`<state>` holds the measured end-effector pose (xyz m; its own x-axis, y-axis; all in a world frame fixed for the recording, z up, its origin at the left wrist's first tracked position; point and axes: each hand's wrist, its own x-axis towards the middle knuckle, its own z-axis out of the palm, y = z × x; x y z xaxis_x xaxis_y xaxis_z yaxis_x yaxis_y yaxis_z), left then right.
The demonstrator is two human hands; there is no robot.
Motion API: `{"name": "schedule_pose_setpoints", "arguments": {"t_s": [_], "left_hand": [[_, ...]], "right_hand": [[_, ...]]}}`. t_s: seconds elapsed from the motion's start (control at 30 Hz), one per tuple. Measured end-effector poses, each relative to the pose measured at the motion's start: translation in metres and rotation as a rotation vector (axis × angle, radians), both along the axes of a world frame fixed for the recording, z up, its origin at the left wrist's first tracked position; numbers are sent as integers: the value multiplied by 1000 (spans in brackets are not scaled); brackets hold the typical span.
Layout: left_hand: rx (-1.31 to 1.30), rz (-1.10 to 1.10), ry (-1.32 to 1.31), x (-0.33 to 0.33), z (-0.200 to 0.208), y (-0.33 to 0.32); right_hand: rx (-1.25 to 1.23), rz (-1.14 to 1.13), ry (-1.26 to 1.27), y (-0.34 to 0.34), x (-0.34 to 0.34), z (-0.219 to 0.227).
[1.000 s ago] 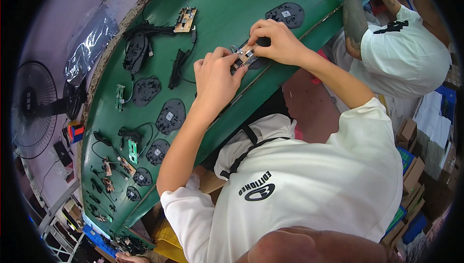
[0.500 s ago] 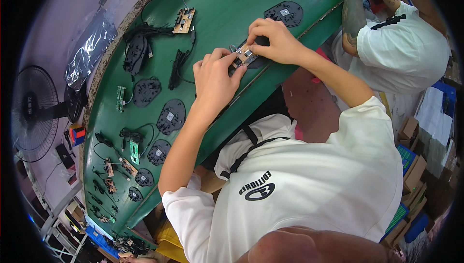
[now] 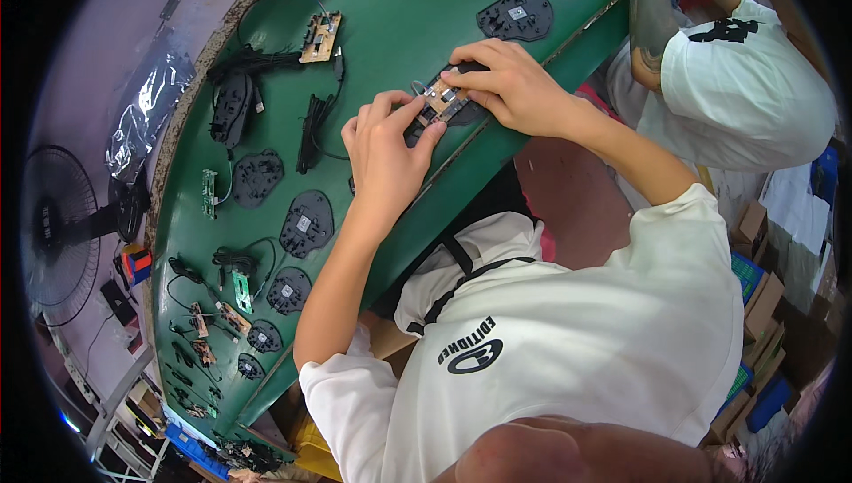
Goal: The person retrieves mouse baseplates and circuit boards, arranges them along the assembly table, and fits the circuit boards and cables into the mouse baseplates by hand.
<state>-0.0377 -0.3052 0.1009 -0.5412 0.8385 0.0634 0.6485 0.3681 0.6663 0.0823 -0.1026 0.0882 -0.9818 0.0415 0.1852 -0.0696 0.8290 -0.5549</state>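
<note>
Both my hands work on a small tan circuit board (image 3: 441, 102), which lies over a black plastic base (image 3: 414, 133) on the green worktop (image 3: 390, 22). My left hand (image 3: 390, 141) pinches the board's near left end between thumb and fingers. At the opposite end, the fingers and thumb of my right hand (image 3: 515, 88) close on its edge. A thin grey cable loops up beside the board. My fingers cover much of the base, so I cannot tell whether the board sits fully in it.
Another black base (image 3: 515, 16) lies beyond my right hand. To the left are a tan board (image 3: 320, 37) with a cable, a coiled black cable (image 3: 312, 133), a green board (image 3: 209, 193) and several black bases (image 3: 306, 224). A fan (image 3: 62, 221) stands past the edge. A co-worker (image 3: 737, 84) sits at right.
The view has shifted slightly, so the bases and cables on the left appear farther left. Both hands stay on the board, with my right fingers a little lower over its end.
</note>
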Motion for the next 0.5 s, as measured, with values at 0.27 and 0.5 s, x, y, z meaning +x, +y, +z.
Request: {"name": "schedule_pose_setpoints", "arguments": {"t_s": [0.27, 0.5], "left_hand": [[-110, -19, -63, -10, 10, 7], [-126, -22, -86, -9, 13, 9]], "right_hand": [[-123, -64, -103, 9, -19, 2], [-137, -156, -34, -2, -11, -2]]}}
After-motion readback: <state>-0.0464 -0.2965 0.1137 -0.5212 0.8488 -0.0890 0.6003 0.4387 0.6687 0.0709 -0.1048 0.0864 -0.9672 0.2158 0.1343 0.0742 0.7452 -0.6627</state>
